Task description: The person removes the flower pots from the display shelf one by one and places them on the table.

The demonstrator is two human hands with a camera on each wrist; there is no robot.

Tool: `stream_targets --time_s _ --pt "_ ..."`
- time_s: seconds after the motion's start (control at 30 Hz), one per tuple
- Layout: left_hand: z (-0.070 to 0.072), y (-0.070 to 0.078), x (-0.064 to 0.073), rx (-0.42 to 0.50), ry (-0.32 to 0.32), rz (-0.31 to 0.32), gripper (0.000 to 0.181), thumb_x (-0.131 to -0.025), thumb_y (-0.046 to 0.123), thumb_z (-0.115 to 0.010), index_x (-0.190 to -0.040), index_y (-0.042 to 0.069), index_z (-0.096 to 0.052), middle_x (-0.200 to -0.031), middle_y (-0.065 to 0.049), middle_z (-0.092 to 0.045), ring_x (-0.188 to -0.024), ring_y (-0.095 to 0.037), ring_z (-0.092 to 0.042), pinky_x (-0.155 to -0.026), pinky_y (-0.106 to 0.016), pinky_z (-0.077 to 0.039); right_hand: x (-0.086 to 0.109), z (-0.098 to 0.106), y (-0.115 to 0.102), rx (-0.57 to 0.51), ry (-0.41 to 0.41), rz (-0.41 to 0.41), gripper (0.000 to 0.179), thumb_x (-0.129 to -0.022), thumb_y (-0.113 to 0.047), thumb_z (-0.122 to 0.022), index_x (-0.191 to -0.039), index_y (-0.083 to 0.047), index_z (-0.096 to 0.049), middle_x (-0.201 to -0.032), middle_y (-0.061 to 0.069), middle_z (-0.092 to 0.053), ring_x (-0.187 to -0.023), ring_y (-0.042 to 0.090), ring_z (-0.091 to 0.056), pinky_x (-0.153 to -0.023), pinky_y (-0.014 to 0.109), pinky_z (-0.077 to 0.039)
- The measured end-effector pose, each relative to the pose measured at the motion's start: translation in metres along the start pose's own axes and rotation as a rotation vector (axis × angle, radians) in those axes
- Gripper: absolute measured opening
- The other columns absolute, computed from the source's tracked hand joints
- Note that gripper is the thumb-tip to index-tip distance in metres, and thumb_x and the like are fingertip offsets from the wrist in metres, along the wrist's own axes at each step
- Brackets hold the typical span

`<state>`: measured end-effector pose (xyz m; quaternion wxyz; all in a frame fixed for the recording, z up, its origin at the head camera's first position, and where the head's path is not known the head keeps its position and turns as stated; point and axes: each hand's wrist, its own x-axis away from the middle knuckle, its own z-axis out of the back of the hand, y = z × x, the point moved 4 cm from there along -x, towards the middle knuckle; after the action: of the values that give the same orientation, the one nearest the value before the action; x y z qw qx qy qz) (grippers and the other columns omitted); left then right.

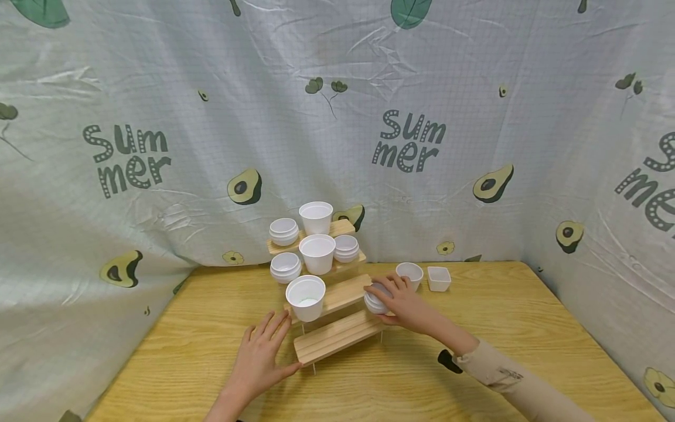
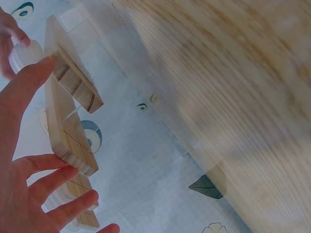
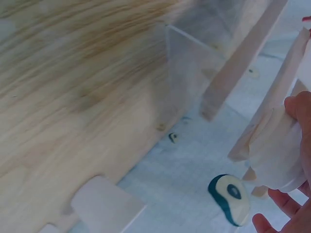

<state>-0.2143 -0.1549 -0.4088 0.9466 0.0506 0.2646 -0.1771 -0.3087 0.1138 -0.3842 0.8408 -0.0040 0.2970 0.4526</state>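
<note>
A stepped wooden display stand (image 1: pixel 337 339) with clear supports is on the table. My right hand (image 1: pixel 408 306) grips a ribbed white round cup (image 1: pixel 373 302) at the right end of the second tier from the bottom. In the right wrist view this cup (image 3: pixel 274 153) sits between thumb and fingers. My left hand (image 1: pixel 259 354) has its fingers spread along the stand's left side. The left wrist view shows its thumb and fingertips touching the board ends (image 2: pixel 75 150). A taller white cup (image 1: pixel 306 300) stands at that second tier's left end.
Higher tiers carry several white cups, among them a tall cup (image 1: pixel 317 253) and a small ribbed cup (image 1: pixel 346 248). Right of the stand are a round white cup (image 1: pixel 409 275) and a square white cup (image 1: pixel 439 279). A printed curtain (image 1: pixel 295 146) surrounds the wooden table (image 1: pixel 506 328).
</note>
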Motion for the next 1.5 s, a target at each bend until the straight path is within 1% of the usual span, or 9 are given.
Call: stream_targets --time_s 0.2,0.33,0.4,0.57,0.77,0.87,1.1,1.2,1.5 --pt "0.0 0.0 0.0 -0.002 0.014 -0.008 0.087 -0.054 0.055 -0.075 -0.124 0.009 -0.052 -0.128 -0.005 -0.051 -0.117 -0.031 -0.046 -0.082 -0.055 -0.043 0.015 0.0 0.008 0.021 0.001 -0.022 0.066 -0.067 -0.037 -0.075 -0.125 -0.018 -0.048 -0.12 0.006 -0.049 -0.101 0.024 -0.044 -0.071 0.04 -0.038" --pt "0.0 0.0 0.001 -0.006 0.029 -0.016 0.088 -0.053 0.055 -0.075 -0.124 0.009 -0.052 -0.127 -0.005 -0.051 -0.117 -0.031 -0.046 -0.082 -0.055 -0.043 0.025 0.002 0.014 -0.007 0.024 -0.039 0.062 -0.068 -0.034 -0.075 -0.122 -0.015 -0.05 -0.121 0.009 -0.049 -0.099 0.024 -0.043 -0.073 0.042 -0.036" --pt "0.0 0.0 0.001 -0.002 0.018 -0.01 0.088 -0.053 0.056 -0.075 -0.124 0.01 -0.052 -0.128 -0.005 -0.051 -0.118 -0.031 -0.046 -0.083 -0.055 -0.042 0.03 0.002 0.017 -0.017 0.028 -0.053 0.061 -0.067 -0.032 -0.076 -0.121 -0.014 -0.051 -0.12 0.01 -0.049 -0.099 0.025 -0.043 -0.075 0.045 -0.036" --pt "0.0 -0.002 0.001 0.006 -0.011 0.006 0.087 -0.055 0.057 -0.073 -0.126 0.011 -0.051 -0.13 -0.004 -0.05 -0.12 -0.031 -0.045 -0.085 -0.055 -0.041 0.043 0.002 0.025 -0.015 0.013 -0.084 0.063 -0.065 -0.028 -0.078 -0.121 -0.015 -0.051 -0.118 0.01 -0.049 -0.098 0.025 -0.043 -0.074 0.046 -0.037" --pt "0.001 -0.003 0.002 0.012 -0.001 0.001 0.087 -0.055 0.056 -0.074 -0.125 0.01 -0.051 -0.13 -0.004 -0.05 -0.119 -0.031 -0.045 -0.085 -0.056 -0.042 0.057 0.004 0.033 0.014 0.006 -0.116 0.064 -0.063 -0.026 -0.078 -0.12 -0.014 -0.052 -0.116 0.012 -0.049 -0.095 0.028 -0.043 -0.068 0.042 -0.037" --pt "0.0 -0.003 0.003 0.021 -0.006 0.003 0.087 -0.056 0.057 -0.073 -0.126 0.011 -0.05 -0.131 -0.003 -0.049 -0.12 -0.03 -0.044 -0.085 -0.056 -0.041 0.067 0.004 0.037 0.004 0.001 -0.148 0.063 -0.064 -0.026 -0.078 -0.12 -0.015 -0.052 -0.116 0.012 -0.049 -0.094 0.028 -0.043 -0.069 0.043 -0.036" --pt "0.001 -0.003 0.004 0.018 0.028 -0.019 0.088 -0.053 0.056 -0.075 -0.124 0.009 -0.052 -0.129 -0.005 -0.051 -0.118 -0.031 -0.045 -0.083 -0.056 -0.042 0.089 0.0 0.048 0.029 -0.021 -0.21 0.063 -0.063 -0.027 -0.078 -0.118 -0.012 -0.053 -0.115 0.013 -0.05 -0.094 0.029 -0.044 -0.071 0.046 -0.036" --pt "0.001 -0.003 0.004 0.021 0.025 -0.016 0.088 -0.054 0.056 -0.075 -0.125 0.009 -0.051 -0.129 -0.005 -0.051 -0.119 -0.031 -0.045 -0.083 -0.056 -0.042 0.097 0.0 0.053 0.03 -0.029 -0.231 0.063 -0.062 -0.026 -0.079 -0.118 -0.011 -0.053 -0.115 0.013 -0.05 -0.095 0.03 -0.044 -0.072 0.047 -0.035" --pt "0.001 -0.002 0.004 0.006 0.03 -0.02 0.086 -0.053 0.054 -0.075 -0.123 0.009 -0.052 -0.128 -0.005 -0.051 -0.117 -0.031 -0.046 -0.082 -0.055 -0.042 0.11 0.003 0.067 0.048 -0.01 -0.235 0.062 -0.06 -0.023 -0.079 -0.116 -0.01 -0.054 -0.11 0.013 -0.051 -0.092 0.03 -0.046 -0.069 0.046 -0.037"
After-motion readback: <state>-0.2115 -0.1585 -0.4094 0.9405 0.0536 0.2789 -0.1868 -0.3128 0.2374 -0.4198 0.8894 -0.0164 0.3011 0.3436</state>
